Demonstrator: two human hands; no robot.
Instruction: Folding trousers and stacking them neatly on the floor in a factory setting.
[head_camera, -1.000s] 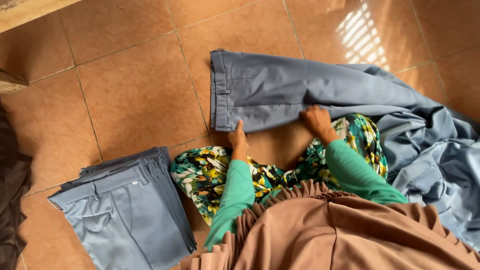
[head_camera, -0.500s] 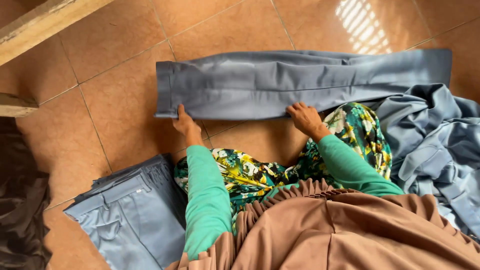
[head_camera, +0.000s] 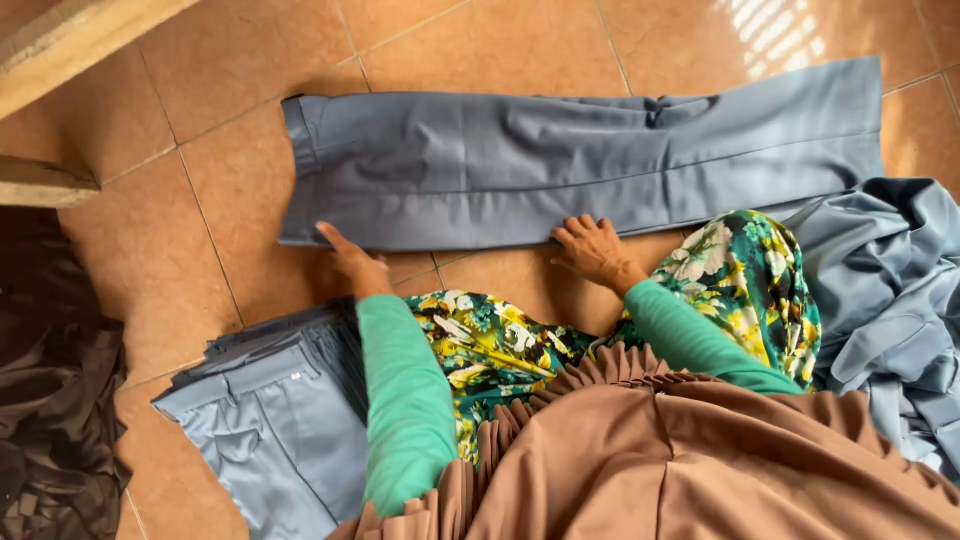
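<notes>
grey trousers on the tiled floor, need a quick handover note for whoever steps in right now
Left hand: open, fingertips on the near edge of the long grey fabric trousers.
Right hand: open, flat on the same edge.
The trousers lie stretched flat on the orange tiled floor.
Done: a stack of folded grey trousers lies by the left arm.
Left: these trousers unfolded; a heap of loose grey garments on the right.
</notes>
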